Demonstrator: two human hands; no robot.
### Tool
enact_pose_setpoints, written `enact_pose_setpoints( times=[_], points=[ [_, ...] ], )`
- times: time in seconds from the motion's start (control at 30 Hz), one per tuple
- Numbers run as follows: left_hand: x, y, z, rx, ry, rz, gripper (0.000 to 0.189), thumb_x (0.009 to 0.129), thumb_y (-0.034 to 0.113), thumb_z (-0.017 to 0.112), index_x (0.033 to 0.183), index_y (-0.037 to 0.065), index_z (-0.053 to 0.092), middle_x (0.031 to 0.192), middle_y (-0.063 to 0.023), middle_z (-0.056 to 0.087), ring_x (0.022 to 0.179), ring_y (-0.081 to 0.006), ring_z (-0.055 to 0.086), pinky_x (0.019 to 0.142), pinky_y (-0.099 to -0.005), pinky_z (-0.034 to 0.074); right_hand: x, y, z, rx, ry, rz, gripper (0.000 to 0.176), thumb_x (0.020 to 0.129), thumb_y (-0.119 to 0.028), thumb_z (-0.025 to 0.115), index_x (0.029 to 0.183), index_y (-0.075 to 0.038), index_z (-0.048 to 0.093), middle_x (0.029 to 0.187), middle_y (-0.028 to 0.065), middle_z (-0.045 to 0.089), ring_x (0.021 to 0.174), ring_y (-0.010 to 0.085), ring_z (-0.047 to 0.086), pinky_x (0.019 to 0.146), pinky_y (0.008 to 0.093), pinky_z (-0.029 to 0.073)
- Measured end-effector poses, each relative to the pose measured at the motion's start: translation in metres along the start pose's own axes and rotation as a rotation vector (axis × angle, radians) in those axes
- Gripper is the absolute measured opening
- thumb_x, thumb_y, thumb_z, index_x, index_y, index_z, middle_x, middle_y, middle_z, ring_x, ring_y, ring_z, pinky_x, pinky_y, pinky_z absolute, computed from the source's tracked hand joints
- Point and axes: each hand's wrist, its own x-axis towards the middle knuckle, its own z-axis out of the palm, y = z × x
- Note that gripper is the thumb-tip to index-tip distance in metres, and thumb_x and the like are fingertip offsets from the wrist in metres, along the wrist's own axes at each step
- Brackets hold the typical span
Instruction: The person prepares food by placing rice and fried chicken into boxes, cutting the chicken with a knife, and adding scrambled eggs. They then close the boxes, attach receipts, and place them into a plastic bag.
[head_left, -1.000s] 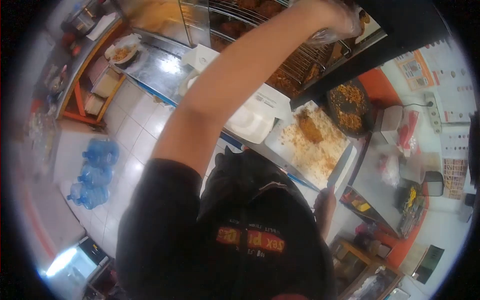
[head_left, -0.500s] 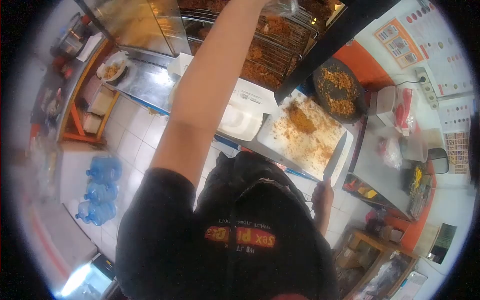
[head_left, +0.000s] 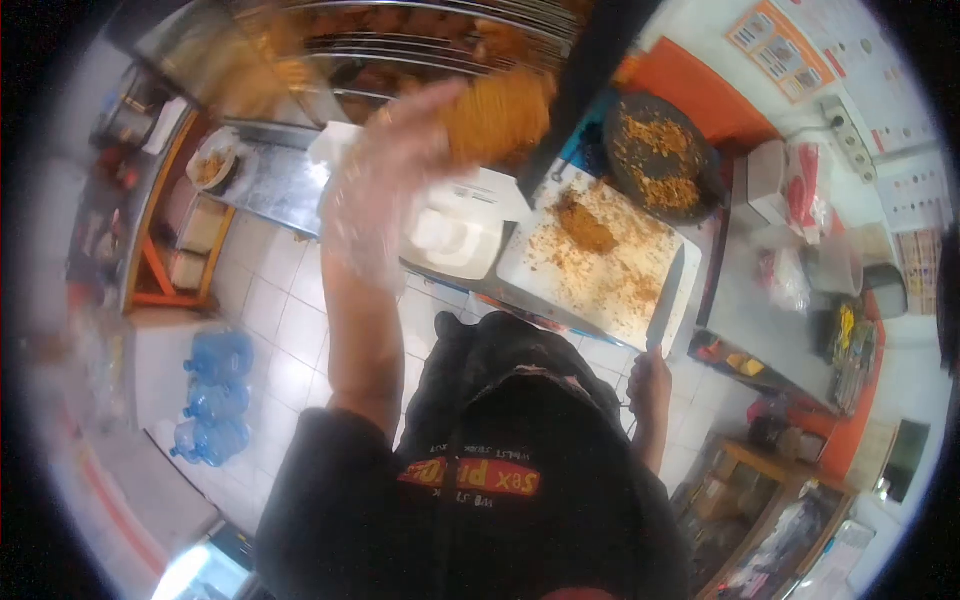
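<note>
Holding: left hand (head_left: pixel 405 150), 1, wearing a clear plastic glove (head_left: pixel 362 222), is clamping its fingers on 1 breaded piece (head_left: pixel 497 118), which is hanging in the air beyond the cutting board (head_left: pixel 520 260) and to its left. Right hand (head_left: pixel 650 380), 1, is gripping 1 knife (head_left: pixel 668 295) by the handle at the board's near right corner, the blade running along the board's right side; whether it is touching the surface, cannot tell. Lying on the board: 1 further fried piece (head_left: pixel 587 228), amid loose crumbs (head_left: pixel 632 288). Standing left of the board: 1 open white box (head_left: pixel 490 240). Standing beyond the board, to its right: 1 dark round dish (head_left: pixel 708 150), bearing browned bits (head_left: pixel 655 132). Handling notes, by judgement: the crust is probably shedding easily, so the left grip is needing to be broad and light, the breaded piece level and clear of the box; the knife is best lying low, its edge facing away from the glove.
</note>
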Motion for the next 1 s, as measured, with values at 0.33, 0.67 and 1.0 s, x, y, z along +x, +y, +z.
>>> enact_pose_setpoints(
  times=[0.33,0.67,1.0],
  points=[
    [-0.082,-0.302,0.138,0.508,-0.645,-0.433,0.04,0.081,0.008,0.054,0.121,0.004,0.059,0.119,-0.0156,0.058,0.103,-0.0253,0.059,0.097,-0.0349,0.045,0.019,0.025,-0.055,-0.021,0.076,-0.002,0.04,0.096,-0.043,0.048,0.077,-0.008,0.051,0.052,-0.0046,0.037,0.038,0.006,0.033,0.032,0.0222,0.024],
    [-0.08,-0.333,0.139,1.033,-0.39,0.186,0.038,0.082,0.003,0.058,0.117,0.018,0.064,0.125,-0.0086,0.059,0.109,-0.0217,0.059,0.093,-0.0335,0.048,0.071,0.019,-0.057,-0.411,0.055,-0.182,0.055,0.096,-0.049,0.043,0.079,0.002,0.058,0.058,0.0053,0.051,0.052,0.0159,0.049,0.049,0.0325,0.04],
    [-0.034,-0.318,0.159,1.308,-0.901,0.476,0.044,0.077,0.001,0.052,0.118,0.017,0.062,0.131,-0.0028,0.055,0.116,-0.0256,0.052,0.094,-0.0377,0.043,0.072,0.025,0.0,-0.834,0.113,-0.217,0.054,0.099,-0.043,0.031,0.095,0.004,0.058,0.09,0.0319,0.061,0.09,0.0495,0.058,0.079,0.0549,0.044]
  ],
)
